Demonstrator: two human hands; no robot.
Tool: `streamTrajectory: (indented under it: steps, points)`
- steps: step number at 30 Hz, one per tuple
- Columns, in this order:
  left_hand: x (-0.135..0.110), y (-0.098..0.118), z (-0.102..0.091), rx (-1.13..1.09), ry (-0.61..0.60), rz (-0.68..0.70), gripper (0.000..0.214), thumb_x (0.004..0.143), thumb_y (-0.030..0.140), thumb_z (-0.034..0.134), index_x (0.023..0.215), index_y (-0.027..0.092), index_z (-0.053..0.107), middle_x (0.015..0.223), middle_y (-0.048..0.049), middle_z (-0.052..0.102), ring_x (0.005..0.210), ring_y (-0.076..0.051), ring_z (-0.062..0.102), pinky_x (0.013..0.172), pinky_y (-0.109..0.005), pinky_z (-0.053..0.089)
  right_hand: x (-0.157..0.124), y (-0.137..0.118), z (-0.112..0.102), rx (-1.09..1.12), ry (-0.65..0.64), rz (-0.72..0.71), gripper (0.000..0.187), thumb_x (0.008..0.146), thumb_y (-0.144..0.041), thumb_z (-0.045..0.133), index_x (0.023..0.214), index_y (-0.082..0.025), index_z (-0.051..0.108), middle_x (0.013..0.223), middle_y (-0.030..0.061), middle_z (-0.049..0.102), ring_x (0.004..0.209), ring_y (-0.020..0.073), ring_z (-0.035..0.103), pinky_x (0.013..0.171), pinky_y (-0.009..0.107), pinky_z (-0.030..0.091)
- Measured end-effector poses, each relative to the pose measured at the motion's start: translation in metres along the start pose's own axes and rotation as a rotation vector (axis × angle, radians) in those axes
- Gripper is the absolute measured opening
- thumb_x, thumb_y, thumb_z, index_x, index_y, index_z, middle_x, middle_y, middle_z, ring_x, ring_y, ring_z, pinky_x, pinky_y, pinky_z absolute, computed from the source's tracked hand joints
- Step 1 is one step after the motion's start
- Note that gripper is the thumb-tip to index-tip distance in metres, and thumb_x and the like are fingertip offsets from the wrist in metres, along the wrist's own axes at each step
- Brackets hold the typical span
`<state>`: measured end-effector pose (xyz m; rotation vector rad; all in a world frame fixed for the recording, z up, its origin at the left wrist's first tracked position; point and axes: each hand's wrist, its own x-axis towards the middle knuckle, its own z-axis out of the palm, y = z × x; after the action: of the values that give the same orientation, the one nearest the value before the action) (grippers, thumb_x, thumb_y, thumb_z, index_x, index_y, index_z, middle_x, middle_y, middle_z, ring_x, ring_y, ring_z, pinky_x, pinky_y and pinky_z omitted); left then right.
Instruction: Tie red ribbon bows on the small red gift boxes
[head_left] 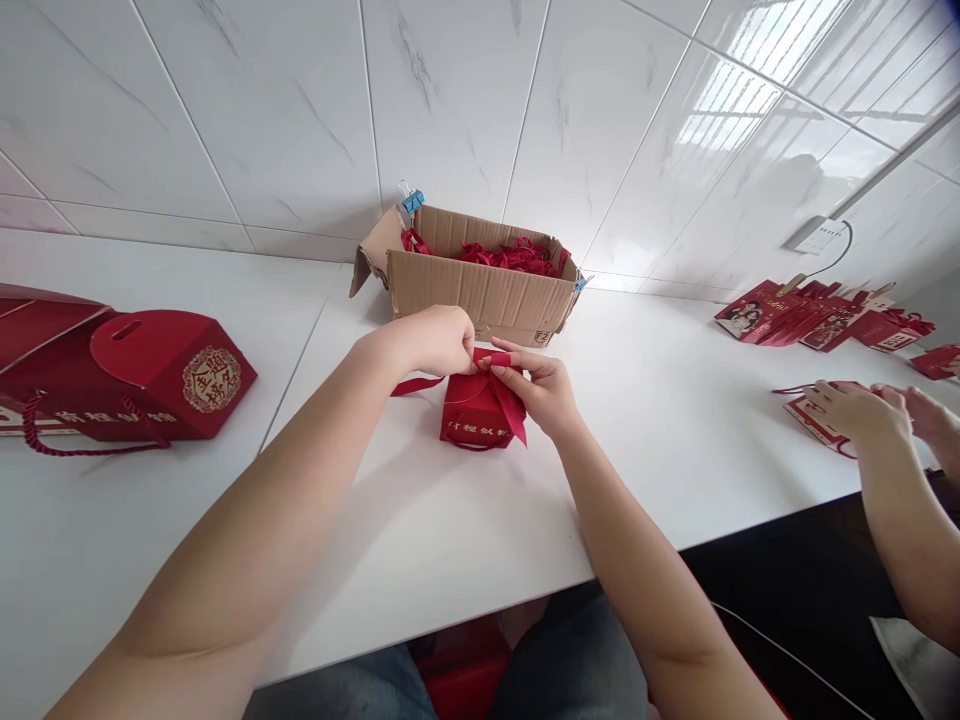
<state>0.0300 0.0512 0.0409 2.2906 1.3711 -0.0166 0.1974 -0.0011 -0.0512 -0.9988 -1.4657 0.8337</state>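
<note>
Small red box: The box is placed upright on the white counter, in front of the cardboard carton, between both hands.
Ribbon work: The red ribbon is gathered at the top of the box; it is judged that a knot or bow is being formed.
Good way: Both sides should be pulled evenly and gently, so that the centre is not shifted and the top is not crushed. The ribbon should be laid flat, without twist, before it is tightened.
Right hand: By the right hand, the ribbon is pinched between thumb and forefinger, near the top of the box.
Left hand: The left hand is curled almost into a fist, at the ribbon's other side; its fingertips are partly hidden, so it cannot be told whether ribbon is gripped.
Loose ends: One end is stretched out leftward, the other is hung over the front right.
</note>
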Motion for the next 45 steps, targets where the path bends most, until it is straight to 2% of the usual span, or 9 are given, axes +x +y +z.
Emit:
streamTrajectory:
  steps: [4, 8, 12, 16, 21, 26, 37, 42, 45]
  points:
    - [0.000, -0.001, 0.000, -0.017, -0.020, -0.009, 0.016, 0.063, 0.036, 0.065, 0.069, 0.021, 0.063, 0.079, -0.0074, 0.070, 0.068, -0.025, 0.063, 0.053, -0.031, 0.039, -0.001, -0.002, -0.001, -0.010, 0.016, 0.064, 0.016, 0.075, -0.039, 0.072, 0.082, -0.026, 0.077, 0.099, 0.0048, 0.075, 0.116, 0.0260, 0.061, 0.096, 0.041, 0.049]
    - [0.001, -0.006, -0.001, -0.008, -0.030, 0.061, 0.023, 0.065, 0.043, 0.064, 0.077, 0.024, 0.067, 0.085, -0.0058, 0.071, 0.072, -0.024, 0.063, 0.057, -0.031, 0.040, -0.002, -0.010, 0.001, 0.079, 0.029, 0.146, 0.029, 0.075, -0.039, 0.073, 0.100, -0.024, 0.070, 0.085, 0.0025, 0.075, 0.090, 0.0210, 0.069, 0.084, 0.038, 0.054]
    - [-0.001, -0.008, -0.002, 0.020, -0.032, 0.197, 0.026, 0.069, 0.042, 0.059, 0.089, 0.027, 0.069, 0.094, -0.0037, 0.072, 0.077, -0.022, 0.064, 0.063, -0.030, 0.042, -0.003, -0.019, 0.003, 0.182, 0.081, 0.258, 0.023, 0.072, -0.038, 0.075, 0.087, -0.020, 0.069, 0.075, 0.0021, 0.074, 0.078, 0.0180, 0.069, 0.074, 0.032, 0.055]
    - [-0.009, -0.003, -0.007, 0.070, -0.027, 0.181, 0.026, 0.073, 0.041, 0.056, 0.090, 0.025, 0.067, 0.095, -0.0039, 0.070, 0.075, -0.021, 0.063, 0.062, -0.030, 0.042, -0.005, -0.024, 0.004, 0.198, 0.103, 0.308, 0.020, 0.071, -0.034, 0.075, 0.085, -0.020, 0.074, 0.076, 0.0022, 0.074, 0.078, 0.0176, 0.069, 0.075, 0.031, 0.054]
    - [-0.025, 0.004, -0.016, 0.016, 0.095, 0.195, 0.027, 0.074, 0.030, 0.057, 0.099, 0.024, 0.061, 0.099, -0.0025, 0.068, 0.084, -0.021, 0.064, 0.066, -0.028, 0.043, -0.005, -0.025, 0.005, 0.147, 0.122, 0.317, 0.018, 0.072, -0.032, 0.072, 0.084, -0.020, 0.076, 0.074, 0.0007, 0.073, 0.075, 0.0166, 0.067, 0.075, 0.031, 0.053]
    - [-0.031, 0.010, -0.012, -0.122, 0.127, 0.304, 0.025, 0.076, 0.024, 0.057, 0.100, 0.026, 0.061, 0.093, -0.0019, 0.068, 0.070, -0.017, 0.062, 0.058, -0.027, 0.040, -0.003, -0.022, 0.009, 0.109, 0.126, 0.277, 0.022, 0.071, -0.031, 0.072, 0.089, -0.020, 0.072, 0.071, -0.0001, 0.073, 0.072, 0.0164, 0.068, 0.071, 0.030, 0.054]
    - [-0.013, 0.017, 0.007, -0.196, 0.318, 0.498, 0.018, 0.083, 0.015, 0.047, 0.092, 0.021, 0.061, 0.094, -0.0007, 0.068, 0.075, -0.013, 0.059, 0.062, -0.025, 0.042, -0.006, -0.028, 0.000, -0.036, -0.016, 0.186, 0.022, 0.080, -0.040, 0.065, 0.074, -0.021, 0.073, 0.080, 0.0026, 0.073, 0.078, 0.0168, 0.064, 0.070, 0.029, 0.051]
    - [-0.006, 0.015, 0.010, -0.263, 0.291, 0.568, 0.014, 0.083, 0.016, 0.050, 0.089, 0.020, 0.062, 0.092, -0.0005, 0.067, 0.080, -0.014, 0.059, 0.067, -0.025, 0.043, -0.007, -0.027, 0.002, -0.066, -0.018, 0.154, 0.028, 0.080, -0.044, 0.066, 0.068, -0.019, 0.069, 0.074, 0.0024, 0.071, 0.071, 0.0153, 0.062, 0.066, 0.028, 0.048]
    - [-0.004, 0.013, 0.008, -0.132, 0.434, 0.531, 0.010, 0.080, 0.016, 0.053, 0.085, 0.019, 0.061, 0.096, -0.0028, 0.065, 0.090, -0.018, 0.058, 0.072, -0.028, 0.043, -0.006, -0.024, 0.004, -0.030, 0.010, 0.167, 0.028, 0.077, -0.046, 0.068, 0.070, -0.019, 0.069, 0.071, 0.0021, 0.071, 0.070, 0.0155, 0.062, 0.069, 0.029, 0.050]
